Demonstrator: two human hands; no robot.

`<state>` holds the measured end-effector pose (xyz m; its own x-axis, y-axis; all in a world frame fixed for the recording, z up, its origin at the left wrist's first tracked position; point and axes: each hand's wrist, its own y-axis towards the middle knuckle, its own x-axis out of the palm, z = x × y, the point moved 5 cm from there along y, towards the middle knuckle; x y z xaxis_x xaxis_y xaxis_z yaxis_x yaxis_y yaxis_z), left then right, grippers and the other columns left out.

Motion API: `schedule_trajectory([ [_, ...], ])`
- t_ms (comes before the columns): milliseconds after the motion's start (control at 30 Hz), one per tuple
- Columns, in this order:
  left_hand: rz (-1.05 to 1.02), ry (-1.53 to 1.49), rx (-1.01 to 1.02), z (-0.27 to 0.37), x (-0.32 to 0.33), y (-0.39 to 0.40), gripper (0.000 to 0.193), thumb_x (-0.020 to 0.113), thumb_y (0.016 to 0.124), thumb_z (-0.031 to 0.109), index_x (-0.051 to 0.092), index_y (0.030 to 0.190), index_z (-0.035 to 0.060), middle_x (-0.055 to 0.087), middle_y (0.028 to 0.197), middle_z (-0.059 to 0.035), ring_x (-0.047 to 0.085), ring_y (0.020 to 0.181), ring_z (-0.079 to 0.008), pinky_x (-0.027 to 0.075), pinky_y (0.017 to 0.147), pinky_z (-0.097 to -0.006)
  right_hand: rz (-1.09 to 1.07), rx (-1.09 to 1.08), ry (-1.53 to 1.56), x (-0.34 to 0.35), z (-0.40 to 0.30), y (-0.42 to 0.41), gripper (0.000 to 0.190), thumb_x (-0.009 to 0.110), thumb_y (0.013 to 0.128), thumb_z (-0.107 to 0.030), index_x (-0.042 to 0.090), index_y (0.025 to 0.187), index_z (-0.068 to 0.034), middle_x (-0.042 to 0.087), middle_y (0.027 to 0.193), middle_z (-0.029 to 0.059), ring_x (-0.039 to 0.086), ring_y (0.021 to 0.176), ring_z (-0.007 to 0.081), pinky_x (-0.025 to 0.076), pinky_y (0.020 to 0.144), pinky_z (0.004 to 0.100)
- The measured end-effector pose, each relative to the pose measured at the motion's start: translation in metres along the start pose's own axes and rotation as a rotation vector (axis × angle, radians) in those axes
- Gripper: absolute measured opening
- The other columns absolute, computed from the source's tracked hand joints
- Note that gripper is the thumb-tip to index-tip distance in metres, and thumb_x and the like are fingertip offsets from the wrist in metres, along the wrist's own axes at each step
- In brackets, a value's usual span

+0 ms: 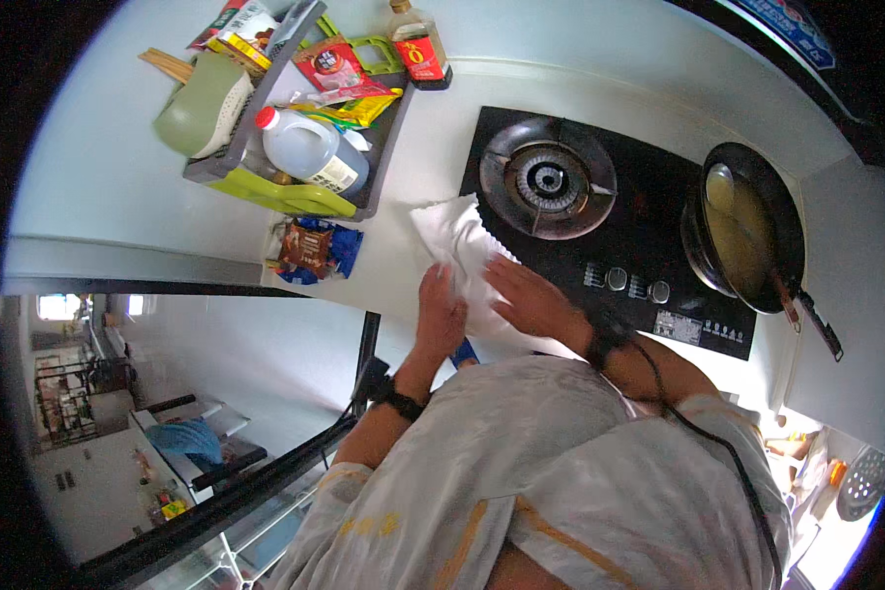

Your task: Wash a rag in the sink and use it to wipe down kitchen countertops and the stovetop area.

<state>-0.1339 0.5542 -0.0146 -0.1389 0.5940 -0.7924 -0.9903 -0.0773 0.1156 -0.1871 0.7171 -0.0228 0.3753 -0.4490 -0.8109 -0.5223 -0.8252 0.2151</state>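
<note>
A white cloth [461, 236] lies over the counter edge beside a black gas cooktop [634, 199]. On its left side my left hand [441, 310] has curled fingers against the fabric; whether it grips the cloth is not clear. My right hand [535, 299], fingers stretched and blurred, rests on or just over the cloth's right part, near the cooktop's front left edge. The lower part of the cloth is partly hidden by my hands. Right of the burner [548, 179] sits a dark wok [745, 221] with yellowish liquid and a ladle in it.
A grey and green basket [295, 193] holds a plastic jug [313, 151] and packets. Behind it stands a sauce bottle [420, 51]. Small snack packets [313, 251] lie on the counter at the left. The wok's handle [818, 324] points toward the front right. A cable hangs along my right arm.
</note>
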Motion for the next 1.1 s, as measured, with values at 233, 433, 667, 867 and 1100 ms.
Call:
schedule_trajectory([
  [233,-0.089,0.177,-0.021,-0.001,0.063,0.021,0.066,0.053,0.087,0.034,0.03,0.139,0.0,0.021,0.141,-0.0359,0.009,0.13,-0.0575,0.009,0.108,-0.0587,-0.066,0.376,0.445,-0.011,0.035,-0.156,0.048,0.059,0.083,-0.026,0.049,0.126,-0.006,0.036,0.142,0.0113,0.028,0.135,0.0271,0.026,0.111,0.0393],
  [433,-0.046,0.573,-0.188,-0.058,0.042,0.052,0.067,0.044,0.09,0.045,0.033,0.139,0.0008,0.02,0.144,-0.0315,0.008,0.132,-0.056,0.008,0.106,-0.0612,0.009,0.265,-0.273,0.0,0.032,-0.202,0.049,0.063,0.079,-0.024,0.05,0.124,-0.008,0.037,0.141,0.0112,0.03,0.134,0.0304,0.031,0.108,0.0422],
  [667,-0.107,0.52,0.064,-0.084,-0.002,0.116,0.056,0.054,0.086,0.041,0.043,0.137,0.0214,0.021,0.148,-0.0178,0.01,0.133,-0.0506,0.009,0.108,-0.0587,0.263,1.071,-0.258,0.013,0.017,-0.249,0.057,0.063,0.08,-0.022,0.043,0.13,-0.004,0.037,0.133,0.0206,0.033,0.126,0.04,0.035,0.102,0.0473],
  [867,-0.108,0.497,0.193,-0.086,0.0,0.193,0.05,0.057,0.083,0.043,0.05,0.13,0.0278,0.023,0.148,-0.0132,0.007,0.134,-0.0496,0.008,0.107,-0.0601,0.206,1.211,-0.534,0.02,0.018,-0.216,0.091,0.048,0.084,-0.058,0.016,0.141,0.005,0.007,0.147,0.0311,0.004,0.138,0.0446,0.007,0.111,0.0531],
  [1100,-0.083,0.477,0.227,-0.075,0.026,0.308,0.051,0.053,0.085,0.046,0.046,0.133,0.0301,0.025,0.148,-0.0115,0.007,0.135,-0.0497,0.008,0.103,-0.0671,-0.001,1.416,-0.369,0.013,0.019,-0.205,0.101,0.045,0.082,-0.066,0.007,0.142,0.006,-0.001,0.147,0.0318,-0.001,0.137,0.0464,0.003,0.11,0.0539],
])
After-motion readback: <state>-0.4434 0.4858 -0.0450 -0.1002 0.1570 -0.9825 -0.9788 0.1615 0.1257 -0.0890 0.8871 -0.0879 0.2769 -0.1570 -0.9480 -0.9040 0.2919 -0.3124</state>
